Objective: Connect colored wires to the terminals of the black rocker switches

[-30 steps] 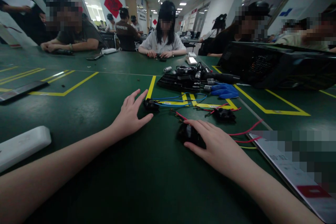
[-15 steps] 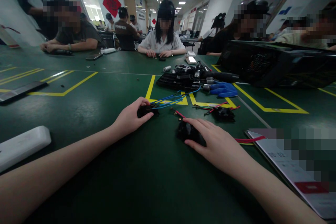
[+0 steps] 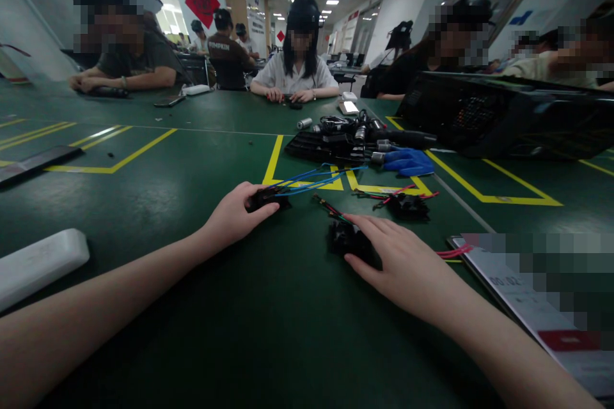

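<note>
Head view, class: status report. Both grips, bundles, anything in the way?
Left grip around blue-wired black bundle. Right grip over nearest black bundle. Third black bundle just beyond right grip.

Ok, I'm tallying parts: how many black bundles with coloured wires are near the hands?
3 black bundles: one in the left hand, one partly under the right hand, one beyond the right hand. More may be hidden in the pile.

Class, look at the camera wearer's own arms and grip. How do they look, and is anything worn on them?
The left grip and right grip are ungloved human hands with no ring showing, though some fingers are partly hidden. The left forearm and right forearm show no sleeve, watch, bracelet or marking.
</note>
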Demonstrator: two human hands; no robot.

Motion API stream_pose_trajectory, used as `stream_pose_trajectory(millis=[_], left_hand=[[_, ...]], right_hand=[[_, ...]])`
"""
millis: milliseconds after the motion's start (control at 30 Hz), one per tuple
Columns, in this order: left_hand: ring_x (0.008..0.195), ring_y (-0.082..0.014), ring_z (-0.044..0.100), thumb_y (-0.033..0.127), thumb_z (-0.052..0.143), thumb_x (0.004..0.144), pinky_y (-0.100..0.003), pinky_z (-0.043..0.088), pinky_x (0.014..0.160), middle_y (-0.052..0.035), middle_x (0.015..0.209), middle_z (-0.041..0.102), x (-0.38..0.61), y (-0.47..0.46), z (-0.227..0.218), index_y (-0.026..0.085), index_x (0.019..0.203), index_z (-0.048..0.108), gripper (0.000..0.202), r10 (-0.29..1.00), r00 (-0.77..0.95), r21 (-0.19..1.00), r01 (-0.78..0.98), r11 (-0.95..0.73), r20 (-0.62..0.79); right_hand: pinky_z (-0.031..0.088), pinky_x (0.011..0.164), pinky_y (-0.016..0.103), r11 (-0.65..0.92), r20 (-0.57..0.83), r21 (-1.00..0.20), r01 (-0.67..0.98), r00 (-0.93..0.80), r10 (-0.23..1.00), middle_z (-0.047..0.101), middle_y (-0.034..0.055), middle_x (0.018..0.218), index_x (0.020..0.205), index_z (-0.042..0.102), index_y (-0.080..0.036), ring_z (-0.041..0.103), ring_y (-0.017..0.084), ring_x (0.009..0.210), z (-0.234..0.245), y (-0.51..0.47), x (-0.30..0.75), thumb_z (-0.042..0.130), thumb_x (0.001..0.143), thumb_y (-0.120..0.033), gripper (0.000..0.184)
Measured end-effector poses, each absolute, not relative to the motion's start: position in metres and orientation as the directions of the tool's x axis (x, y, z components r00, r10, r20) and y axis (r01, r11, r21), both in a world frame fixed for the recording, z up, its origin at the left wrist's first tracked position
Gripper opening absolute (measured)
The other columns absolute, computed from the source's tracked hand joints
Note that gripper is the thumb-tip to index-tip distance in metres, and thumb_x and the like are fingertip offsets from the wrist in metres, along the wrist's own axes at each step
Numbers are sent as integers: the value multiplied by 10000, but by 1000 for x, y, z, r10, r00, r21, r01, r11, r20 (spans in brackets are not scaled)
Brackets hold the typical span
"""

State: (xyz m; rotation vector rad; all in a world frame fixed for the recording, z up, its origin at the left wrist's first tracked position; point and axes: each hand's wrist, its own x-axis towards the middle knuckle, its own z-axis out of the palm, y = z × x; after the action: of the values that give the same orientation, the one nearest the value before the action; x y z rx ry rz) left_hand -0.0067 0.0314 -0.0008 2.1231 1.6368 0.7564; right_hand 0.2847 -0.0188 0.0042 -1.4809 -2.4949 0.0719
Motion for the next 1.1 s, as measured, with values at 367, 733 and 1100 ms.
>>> stream_pose_trajectory(millis=[367, 733, 1100], left_hand=[[933, -190, 597, 280, 673, 869, -353, 518, 837, -33, 1042, 584, 13, -6, 6, 247, 1251, 608, 388, 734, 637, 786, 319, -531, 237], [984, -228, 593, 323, 779, 776, -364, 473, 892, -51, 1044, 627, 20, -11, 8, 208, 1177, 668, 431, 595, 789, 630, 386, -674, 154], [1056, -235, 599, 333, 752, 809, -379, 445, 946, -61, 1145, 665, 22, -12, 4, 207, 1192, 642, 417, 595, 781, 562, 410, -718, 191]], right_hand=[[475, 986, 546, 559, 242, -233, 796, -510, 826, 613, 132, 1337, 1367, 529, -217, 570, 314, 1215, -9, 3, 291, 540, 918, -317, 460], [472, 993, 446, 721, 257, -284, 632, -674, 693, 642, 80, 1305, 1345, 528, -224, 580, 230, 1194, -9, 10, 269, 650, 842, -215, 518], [308, 1124, 565, 546, 343, -197, 814, -465, 816, 434, 206, 1502, 1527, 309, -149, 378, 349, 1393, -24, 19, 276, 601, 869, -520, 810]])
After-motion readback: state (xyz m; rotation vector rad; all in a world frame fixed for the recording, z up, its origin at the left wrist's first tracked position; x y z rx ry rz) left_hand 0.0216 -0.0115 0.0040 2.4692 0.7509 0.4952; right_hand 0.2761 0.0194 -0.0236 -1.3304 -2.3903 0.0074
